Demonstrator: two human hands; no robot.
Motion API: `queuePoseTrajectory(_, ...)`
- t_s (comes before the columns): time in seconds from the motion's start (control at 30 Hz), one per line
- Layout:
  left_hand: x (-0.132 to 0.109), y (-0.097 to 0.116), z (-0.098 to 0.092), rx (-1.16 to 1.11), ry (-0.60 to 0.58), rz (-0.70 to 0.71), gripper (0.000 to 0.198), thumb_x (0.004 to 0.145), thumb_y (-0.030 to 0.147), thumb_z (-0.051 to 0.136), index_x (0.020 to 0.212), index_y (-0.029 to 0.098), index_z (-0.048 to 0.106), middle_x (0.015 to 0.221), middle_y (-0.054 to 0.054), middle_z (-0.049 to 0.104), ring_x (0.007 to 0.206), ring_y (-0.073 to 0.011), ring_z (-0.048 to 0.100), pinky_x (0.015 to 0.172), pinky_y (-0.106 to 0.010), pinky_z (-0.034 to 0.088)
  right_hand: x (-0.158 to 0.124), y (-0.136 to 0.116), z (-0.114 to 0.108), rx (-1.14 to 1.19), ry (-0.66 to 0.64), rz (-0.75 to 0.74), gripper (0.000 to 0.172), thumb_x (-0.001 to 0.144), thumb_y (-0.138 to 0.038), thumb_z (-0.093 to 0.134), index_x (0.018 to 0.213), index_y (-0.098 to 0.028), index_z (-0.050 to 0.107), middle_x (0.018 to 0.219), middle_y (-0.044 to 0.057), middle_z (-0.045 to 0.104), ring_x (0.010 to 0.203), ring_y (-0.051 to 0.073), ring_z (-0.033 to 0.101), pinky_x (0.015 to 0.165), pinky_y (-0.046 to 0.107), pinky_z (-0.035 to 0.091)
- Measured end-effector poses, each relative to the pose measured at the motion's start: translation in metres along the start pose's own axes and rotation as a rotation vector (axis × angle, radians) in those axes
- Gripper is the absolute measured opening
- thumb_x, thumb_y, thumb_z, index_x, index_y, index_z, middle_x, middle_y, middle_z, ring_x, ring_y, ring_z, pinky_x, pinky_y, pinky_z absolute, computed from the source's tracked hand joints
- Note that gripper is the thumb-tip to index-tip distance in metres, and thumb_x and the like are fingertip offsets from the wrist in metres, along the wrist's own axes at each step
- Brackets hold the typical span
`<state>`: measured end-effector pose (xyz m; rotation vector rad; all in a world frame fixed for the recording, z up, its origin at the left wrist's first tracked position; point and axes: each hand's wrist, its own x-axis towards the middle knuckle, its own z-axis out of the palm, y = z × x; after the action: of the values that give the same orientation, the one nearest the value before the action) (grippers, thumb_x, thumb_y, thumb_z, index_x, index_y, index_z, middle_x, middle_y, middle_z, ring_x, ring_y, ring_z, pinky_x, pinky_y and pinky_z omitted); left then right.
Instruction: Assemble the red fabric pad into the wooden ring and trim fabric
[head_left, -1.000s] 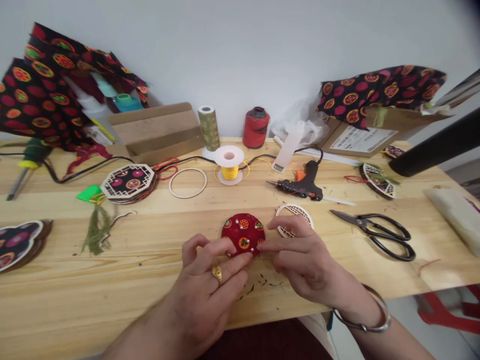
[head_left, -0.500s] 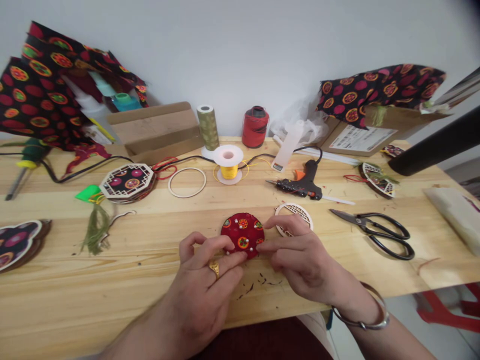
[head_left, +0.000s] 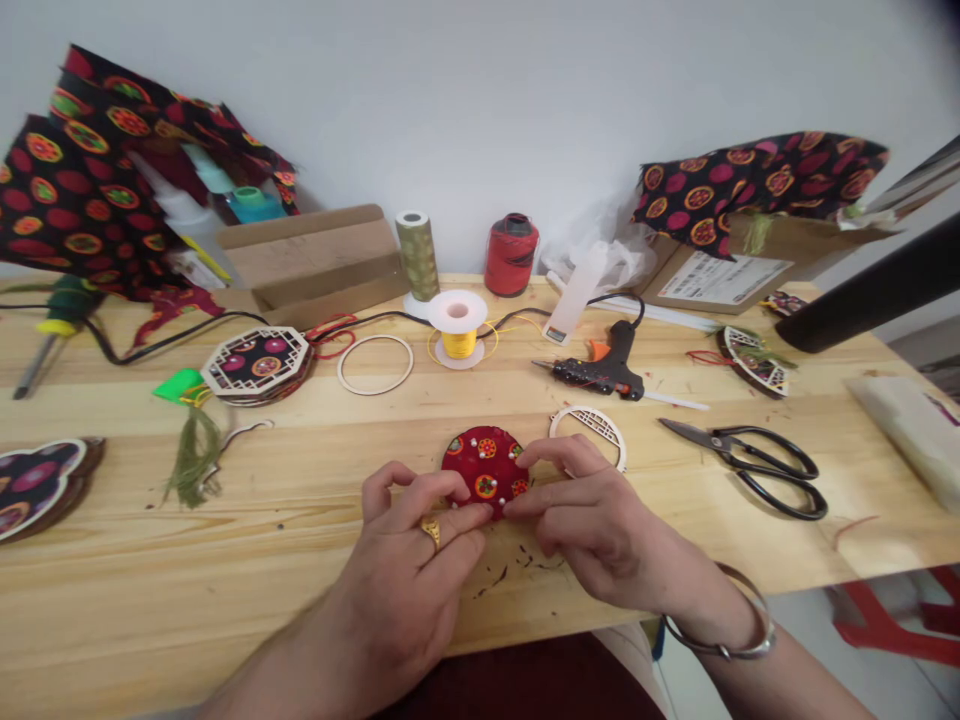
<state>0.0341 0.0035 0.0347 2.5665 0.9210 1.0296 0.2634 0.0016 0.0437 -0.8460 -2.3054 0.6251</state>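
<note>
Left hand (head_left: 420, 565) and right hand (head_left: 604, 520) rest bent fingertips on either side of a red, white-dotted fabric disc (head_left: 484, 465) near the front of the wooden table (head_left: 172, 590), apparently to steady it, though whether either pinches its rim is unclear.

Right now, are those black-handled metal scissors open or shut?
Shut: the black-handled metal scissors have their blades together in one point.

No lettering is legible from here; the white label (head_left: 724, 278) on the far-right cardboard box (head_left: 814, 243) bears print too small to read.
</note>
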Motion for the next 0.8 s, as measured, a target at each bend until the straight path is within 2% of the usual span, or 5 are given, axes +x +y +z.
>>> queuePoseTrajectory(0.23, 0.001, 0.001, 0.0, -0.008, 0.018, -0.009, 0.027, 0.077, 0.0, 0.05, 0.082, 0.022, 0.065, 0.094, 0.001, 0.077, 0.096, -0.0219, 0.059, 0.087, -0.045, 0.033, 0.002, 0.0, -0.002, 0.032, 0.041, -0.019, 0.031, 0.064, 0.006, 0.044, 0.071, -0.022, 0.057, 0.094, -0.002, 0.075, 0.119, 0.023, 0.049, 0.097, 0.044, 0.042)
queuePoseTrajectory(0.37, 0.0, -0.003, -0.006, 0.091, 0.105, -0.11, 0.027, 0.08, 0.001, 0.049, 0.084, 0.024, 0.064, 0.09, 0.001, 0.077, 0.093, -0.0243, 0.06, 0.086, -0.048, 0.034, 0.0, 0.001, -0.001, -0.019, 0.235, 0.01, 0.029, 0.068, 0.006, 0.045, 0.07, -0.021, 0.057, 0.1, 0.0, 0.075, 0.112, 0.023, 0.051, 0.094, 0.044, 0.046)
queuePoseTrajectory(0.43, -0.001, -0.005, -0.01, 0.161, 0.128, -0.165, 0.028, 0.081, 0.001, 0.048, 0.082, 0.025, 0.063, 0.086, 0.001, 0.077, 0.09, -0.0258, 0.06, 0.084, -0.049, 0.035, 0.0, 0.003, 0.0, -0.078, 0.283, 0.038, 0.028, 0.07, 0.006, 0.046, 0.07, -0.02, 0.057, 0.099, 0.001, 0.075, 0.109, 0.023, 0.051, 0.092, 0.045, 0.047)
queuePoseTrajectory(0.63, 0.001, -0.008, -0.01, 0.248, 0.161, -0.164, 0.029, 0.08, 0.002, 0.046, 0.08, 0.026, 0.062, 0.084, 0.002, 0.077, 0.088, -0.0265, 0.061, 0.08, -0.048, 0.037, 0.001, 0.004, 0.001, -0.142, 0.219, 0.047, 0.028, 0.074, 0.004, 0.046, 0.069, -0.02, 0.059, 0.099, 0.003, 0.075, 0.11, 0.026, 0.051, 0.088, 0.047, 0.049)
queuePoseTrajectory(0.8, 0.0, -0.01, -0.007, 0.296, 0.118, -0.131, 0.029, 0.078, 0.001, 0.047, 0.081, 0.026, 0.063, 0.085, 0.001, 0.078, 0.09, -0.0284, 0.062, 0.079, -0.048, 0.036, 0.0, 0.003, 0.002, -0.154, 0.188, 0.06, 0.028, 0.074, 0.003, 0.046, 0.07, -0.021, 0.06, 0.098, 0.002, 0.075, 0.11, 0.027, 0.052, 0.088, 0.051, 0.049)
